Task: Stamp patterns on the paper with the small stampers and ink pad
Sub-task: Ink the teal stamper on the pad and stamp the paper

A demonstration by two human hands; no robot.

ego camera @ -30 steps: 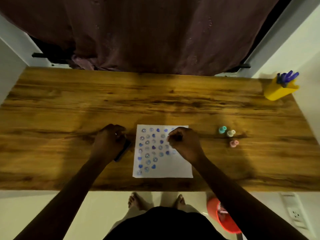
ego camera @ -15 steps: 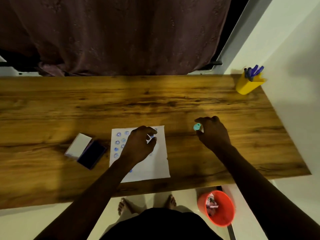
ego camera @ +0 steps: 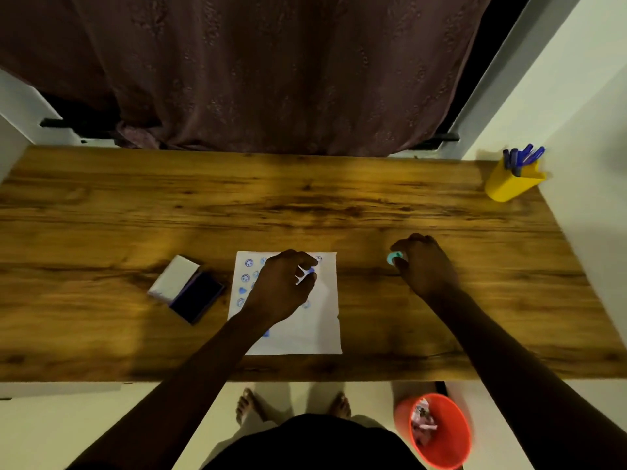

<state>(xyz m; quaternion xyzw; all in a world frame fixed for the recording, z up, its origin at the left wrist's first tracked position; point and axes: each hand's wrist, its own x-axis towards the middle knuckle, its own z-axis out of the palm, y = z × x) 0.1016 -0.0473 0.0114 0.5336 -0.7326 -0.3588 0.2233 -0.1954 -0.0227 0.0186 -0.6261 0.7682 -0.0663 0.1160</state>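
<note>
A white paper [ego camera: 305, 330] with several blue stamped marks lies near the wooden table's front edge. My left hand [ego camera: 281, 286] hovers over the paper's upper half, fingers pinched on a small white stamper [ego camera: 304, 275]. To the right of the paper, my right hand [ego camera: 422, 262] rests on the table and grips a teal stamper [ego camera: 394, 257]. The ink pad [ego camera: 197, 296] lies open left of the paper, its white lid [ego camera: 173, 279] folded back beside it. Other stampers are hidden under my right hand or out of sight.
The wooden table [ego camera: 305, 198] is bounded by a dark curtain [ego camera: 254, 72] behind and a wall on the right. A yellow pen holder [ego camera: 514, 179] with blue pens stands at the far right corner. An orange bin [ego camera: 441, 430] sits on the floor beside my feet.
My left hand left the ink pad and came over the paper holding the white stamper. My right hand moved off the paper to the right and took the teal stamper.
</note>
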